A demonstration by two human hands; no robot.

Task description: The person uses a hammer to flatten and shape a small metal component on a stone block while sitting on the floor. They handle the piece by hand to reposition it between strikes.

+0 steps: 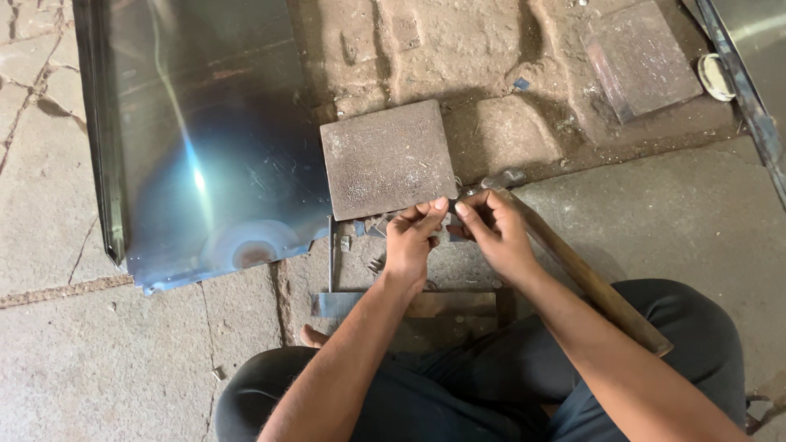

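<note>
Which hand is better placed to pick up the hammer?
Right hand, probably: the hammer handle runs just beneath it, while the left hand sits farther over, pinching the small metal piece.

- You have no packages, labels, signs or screens anywhere in your view.
</note>
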